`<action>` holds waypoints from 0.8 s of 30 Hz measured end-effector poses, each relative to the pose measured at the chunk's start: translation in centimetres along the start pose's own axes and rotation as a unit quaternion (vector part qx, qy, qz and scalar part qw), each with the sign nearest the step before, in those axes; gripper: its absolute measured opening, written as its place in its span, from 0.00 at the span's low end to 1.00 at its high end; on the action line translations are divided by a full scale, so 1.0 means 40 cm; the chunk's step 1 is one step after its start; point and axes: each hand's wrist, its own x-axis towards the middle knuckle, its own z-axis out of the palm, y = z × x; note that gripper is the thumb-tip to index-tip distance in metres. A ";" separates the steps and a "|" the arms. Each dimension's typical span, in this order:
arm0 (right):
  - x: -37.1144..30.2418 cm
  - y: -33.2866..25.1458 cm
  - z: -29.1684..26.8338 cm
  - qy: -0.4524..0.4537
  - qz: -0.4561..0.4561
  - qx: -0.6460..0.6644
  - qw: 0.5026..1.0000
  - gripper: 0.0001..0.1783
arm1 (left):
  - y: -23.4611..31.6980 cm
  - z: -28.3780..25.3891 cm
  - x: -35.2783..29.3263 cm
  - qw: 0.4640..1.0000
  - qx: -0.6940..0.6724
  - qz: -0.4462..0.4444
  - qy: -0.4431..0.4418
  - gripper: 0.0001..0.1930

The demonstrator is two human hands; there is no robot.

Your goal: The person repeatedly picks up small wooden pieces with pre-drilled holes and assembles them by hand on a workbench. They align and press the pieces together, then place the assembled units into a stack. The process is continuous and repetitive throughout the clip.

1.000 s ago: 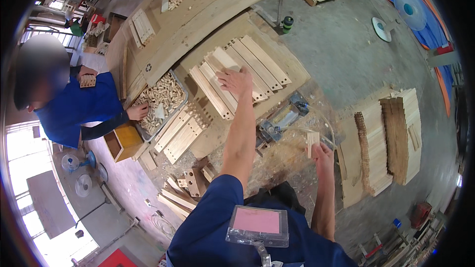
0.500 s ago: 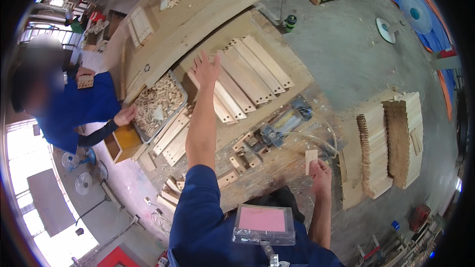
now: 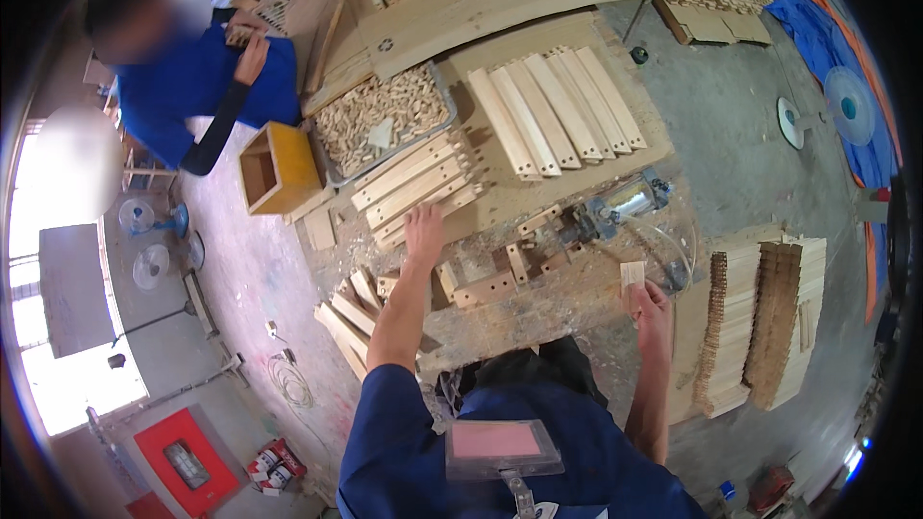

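Observation:
My left hand (image 3: 421, 231) reaches out flat over the workbench, fingers spread, its tips at the near end of a stack of drilled wooden slats (image 3: 415, 183). It holds nothing. My right hand (image 3: 652, 309) is near the bench's right edge and grips a small pale wooden block (image 3: 632, 276) upright. A short drilled block (image 3: 486, 288) lies on the bench between my hands, beside a grey clamping tool (image 3: 615, 204).
A second row of long slats (image 3: 558, 115) lies farther back. A metal tray of small wood pieces (image 3: 380, 115) and a yellow wooden box (image 3: 279, 168) stand at the left. A co-worker in blue (image 3: 197, 77) stands beyond them. Stacked boards (image 3: 760, 327) rise at my right.
My left hand has drawn back from the far row of slats to the nearer stack at the left. My right hand still holds the small block. The view has shifted.

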 end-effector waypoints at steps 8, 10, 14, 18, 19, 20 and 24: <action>-0.186 0.095 0.048 0.044 0.003 0.013 0.999 0.16 | 0.209 -0.091 -0.056 0.948 -0.217 0.234 -0.009 0.12; -0.214 0.110 0.059 0.048 -0.008 0.030 0.998 0.16 | 0.234 -0.093 -0.083 0.942 -0.214 0.258 -0.001 0.11; -0.260 0.095 0.078 0.043 -0.004 0.004 0.999 0.17 | 0.255 -0.050 -0.131 0.938 -0.249 0.242 -0.004 0.11; -0.256 0.069 0.106 0.051 -0.013 -0.001 0.999 0.16 | 0.231 -0.017 -0.099 0.912 -0.303 0.252 -0.116 0.11; -0.249 0.063 0.112 0.041 -0.013 -0.010 0.999 0.16 | 0.226 -0.009 -0.087 0.910 -0.299 0.249 -0.144 0.11; -0.244 0.064 0.115 0.050 -0.010 -0.005 0.999 0.15 | 0.239 -0.008 -0.079 0.914 -0.306 0.223 -0.147 0.11; -0.210 0.069 0.120 0.047 0.003 0.005 0.999 0.14 | 0.252 0.008 -0.076 0.932 -0.293 0.165 -0.138 0.20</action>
